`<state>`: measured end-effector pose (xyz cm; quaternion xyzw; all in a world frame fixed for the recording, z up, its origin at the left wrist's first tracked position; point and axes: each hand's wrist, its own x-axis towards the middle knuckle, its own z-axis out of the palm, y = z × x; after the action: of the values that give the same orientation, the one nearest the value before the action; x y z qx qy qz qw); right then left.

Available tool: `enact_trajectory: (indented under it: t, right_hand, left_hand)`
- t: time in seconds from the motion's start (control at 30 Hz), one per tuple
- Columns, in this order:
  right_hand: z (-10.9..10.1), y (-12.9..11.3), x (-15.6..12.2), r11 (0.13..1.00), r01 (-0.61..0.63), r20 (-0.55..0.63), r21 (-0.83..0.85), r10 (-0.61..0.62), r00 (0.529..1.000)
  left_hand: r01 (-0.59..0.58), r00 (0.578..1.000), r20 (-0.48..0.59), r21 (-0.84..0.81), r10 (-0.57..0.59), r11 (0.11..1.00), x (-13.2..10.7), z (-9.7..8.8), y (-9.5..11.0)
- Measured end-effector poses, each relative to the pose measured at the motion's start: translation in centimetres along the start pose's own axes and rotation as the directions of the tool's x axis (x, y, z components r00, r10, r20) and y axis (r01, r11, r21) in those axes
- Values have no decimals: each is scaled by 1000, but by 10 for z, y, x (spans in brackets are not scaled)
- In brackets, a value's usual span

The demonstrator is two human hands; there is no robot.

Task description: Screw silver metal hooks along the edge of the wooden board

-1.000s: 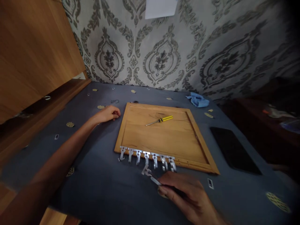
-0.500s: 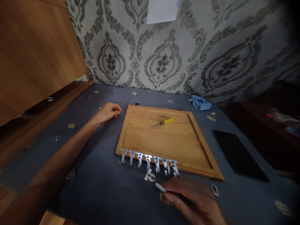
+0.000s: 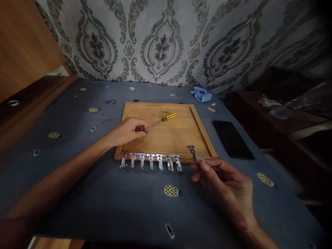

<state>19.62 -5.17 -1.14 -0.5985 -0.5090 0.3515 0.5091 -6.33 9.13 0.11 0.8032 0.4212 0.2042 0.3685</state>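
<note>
A wooden panel (image 3: 171,138) lies flat on the blue-grey cloth. My left hand (image 3: 131,130) rests curled on its left part, fingers pinched together on something too small to make out. A yellow-handled screwdriver (image 3: 164,119) lies just beyond it on the panel. Several metal brackets (image 3: 150,160) are lined up along the panel's near edge. My right hand (image 3: 225,181) hovers at the panel's near right corner, fingers closed on a thin tool whose tip carries one metal bracket (image 3: 192,150) lifted above the cloth.
A black phone (image 3: 232,138) lies right of the panel. A blue rag (image 3: 201,94) sits at the back. Round perforated yellow discs (image 3: 171,190) and small parts are scattered on the cloth. A wooden cabinet (image 3: 23,55) stands at left, a dark shelf (image 3: 282,117) at right.
My left hand moved from beside the panel's far left corner onto the panel. My right hand lifted one bracket off the cloth and carried it right. The view shifted down and right.
</note>
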Motion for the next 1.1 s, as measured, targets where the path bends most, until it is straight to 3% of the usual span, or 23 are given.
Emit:
enact_trajectory:
  t: [0.2, 0.47, 0.67, 0.73, 0.83, 0.97, 1.1]
  right_hand:
    - [-3, 12, -7, 995, -94, 109, -44, 98, 989]
    - [0, 19, -9, 991, -107, 155, -83, 119, 981]
    - [0, 25, -8, 992, -91, 162, -88, 105, 981]
    - [1, 25, -8, 992, -85, 164, -91, 99, 981]
    - [1, 24, -8, 993, -77, 170, -94, 92, 981]
    - [0, 23, -7, 993, -67, 179, -93, 83, 980]
    - [0, 23, -7, 994, -65, 181, -85, 79, 980]
  left_hand:
    - [-78, 997, -7, 241, 83, 967, 2, 18, -1]
    - [-131, 991, 15, 410, 137, 903, -1, 22, 2]
    - [-121, 990, -6, 452, 138, 884, -6, 26, 26]
    - [-159, 987, 35, 376, 158, 913, -9, 33, 42]
    - [-265, 958, 186, 277, 219, 924, -11, 49, 67]
    - [-313, 932, 301, 394, 201, 864, -9, 69, 83]
    - [-262, 950, 280, 475, 138, 840, -4, 80, 81]
